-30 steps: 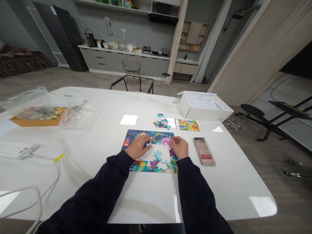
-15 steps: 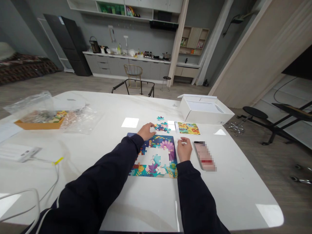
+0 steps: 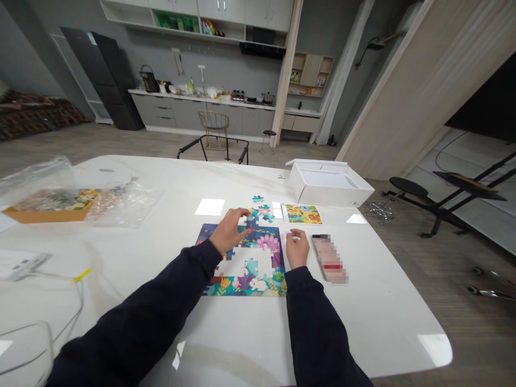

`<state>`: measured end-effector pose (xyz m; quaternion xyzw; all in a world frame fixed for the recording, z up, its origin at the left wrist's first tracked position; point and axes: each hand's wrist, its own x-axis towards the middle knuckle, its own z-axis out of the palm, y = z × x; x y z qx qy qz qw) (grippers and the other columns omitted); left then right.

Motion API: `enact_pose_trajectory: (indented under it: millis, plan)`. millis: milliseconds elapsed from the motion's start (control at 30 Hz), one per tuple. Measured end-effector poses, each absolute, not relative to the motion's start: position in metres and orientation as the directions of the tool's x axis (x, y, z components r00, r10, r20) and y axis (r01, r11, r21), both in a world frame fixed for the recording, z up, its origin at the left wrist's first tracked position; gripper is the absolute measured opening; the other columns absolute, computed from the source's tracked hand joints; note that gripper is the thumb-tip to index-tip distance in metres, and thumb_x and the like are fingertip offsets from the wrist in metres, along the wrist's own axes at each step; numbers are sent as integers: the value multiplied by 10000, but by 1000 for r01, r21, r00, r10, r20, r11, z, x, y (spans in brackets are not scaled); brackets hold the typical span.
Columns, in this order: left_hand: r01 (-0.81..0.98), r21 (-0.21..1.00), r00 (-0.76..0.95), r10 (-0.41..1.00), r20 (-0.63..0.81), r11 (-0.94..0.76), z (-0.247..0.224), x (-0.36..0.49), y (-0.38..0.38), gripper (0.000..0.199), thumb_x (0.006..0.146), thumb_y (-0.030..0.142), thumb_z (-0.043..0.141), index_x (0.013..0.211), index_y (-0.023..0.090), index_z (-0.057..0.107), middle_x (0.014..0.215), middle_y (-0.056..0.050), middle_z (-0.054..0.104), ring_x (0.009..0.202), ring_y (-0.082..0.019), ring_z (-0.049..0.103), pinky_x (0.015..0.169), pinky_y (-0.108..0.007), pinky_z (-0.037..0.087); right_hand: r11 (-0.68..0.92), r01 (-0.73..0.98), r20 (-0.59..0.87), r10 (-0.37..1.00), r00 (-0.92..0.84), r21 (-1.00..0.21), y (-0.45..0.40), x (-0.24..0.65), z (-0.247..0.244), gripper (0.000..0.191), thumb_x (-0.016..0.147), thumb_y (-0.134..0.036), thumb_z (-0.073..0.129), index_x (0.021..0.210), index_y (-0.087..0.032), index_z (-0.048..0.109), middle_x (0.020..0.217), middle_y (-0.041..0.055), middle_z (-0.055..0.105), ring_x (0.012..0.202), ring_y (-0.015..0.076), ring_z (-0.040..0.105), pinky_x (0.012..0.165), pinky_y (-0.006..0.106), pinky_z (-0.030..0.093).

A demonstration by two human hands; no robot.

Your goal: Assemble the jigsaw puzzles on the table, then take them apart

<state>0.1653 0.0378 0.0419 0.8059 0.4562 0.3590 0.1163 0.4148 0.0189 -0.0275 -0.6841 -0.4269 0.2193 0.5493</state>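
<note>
A jigsaw puzzle [image 3: 258, 285] with a colourful animal picture lies on the white table, its border joined around a white gap. Within the gap are a few joined pieces [image 3: 252, 266], showing part of a white rabbit. My left hand [image 3: 229, 231] is over the upper edge of the puzzle, thumb and fingers closed on a dark blue puzzle piece [image 3: 252, 221]. Loose puzzle pieces [image 3: 266, 213] lie just beyond it. To the right of the puzzle, my right hand [image 3: 297, 249] rests on the table with fingers curled and nothing visible in them.
A phone [image 3: 329, 259] lies right of my right hand. Behind it are a picture card [image 3: 303, 214] and an open white box [image 3: 330, 183]. At left stand an orange tray [image 3: 50, 215] with plastic wrapping [image 3: 124, 204], and a white device with cables [image 3: 24, 263].
My left hand has lifted a puzzle piece from the loose group and drawn it back towards the puzzle. My right hand stays beside the puzzle. The whole view has shifted slightly.
</note>
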Motion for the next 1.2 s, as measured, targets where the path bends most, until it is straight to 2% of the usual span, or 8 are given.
enact_pose_trajectory:
  millis: [167,300,500,633,833,1033,1200]
  plan:
    - [681,569,123,837,532,-461,36,98,-50,418,888,246,664,1276,255,511,1223,-79,646,1164,-263,633,1010,-459,548,-27,327,159,834,528,-945,20,416,-31,282,756,-387,585,943,-183,637,905,72,711,591,171,609,646,310,496]
    - [677,609,2,828,560,-413,24,58,-72,493,888,261,662,1337,247,460,1242,-101,663,1136,-271,669,939,-469,595,-30,367,174,842,510,-930,19,418,-36,281,754,-403,609,926,-187,658,874,60,711,598,174,616,656,321,500]
    - [496,746,93,882,462,-444,11,55,-67,522,912,237,613,1389,236,401,1284,-104,661,879,-152,693,823,-350,635,-27,400,155,895,418,-916,17,422,-40,329,760,-488,650,916,-201,693,869,61,720,623,182,623,662,343,520]
    - [412,798,142,896,422,-441,9,67,-72,563,868,228,682,1367,248,422,1224,-72,692,784,-123,677,775,-318,628,-36,449,168,898,406,-893,15,422,-39,340,760,-502,654,901,-197,707,840,59,720,626,188,631,690,355,526]
    - [321,851,177,909,378,-416,14,70,-77,568,839,213,749,1331,238,466,1255,-105,691,906,-172,682,861,-363,596,-21,409,160,901,403,-912,16,423,-40,357,752,-500,663,906,-179,698,833,79,726,639,191,634,659,341,537]
    - [165,912,149,924,353,-375,16,76,-79,517,820,241,776,1272,228,525,1183,-97,704,843,-173,657,758,-345,584,13,384,177,901,397,-923,18,423,-42,401,741,-553,694,876,-175,701,815,90,738,677,204,655,645,333,548]
    - [137,910,119,919,377,-391,15,77,-80,464,815,219,785,1218,240,558,1181,-83,696,819,-171,646,737,-346,575,30,391,194,902,386,-920,19,424,-44,381,750,-557,701,859,-192,708,811,80,749,706,213,679,663,331,554]
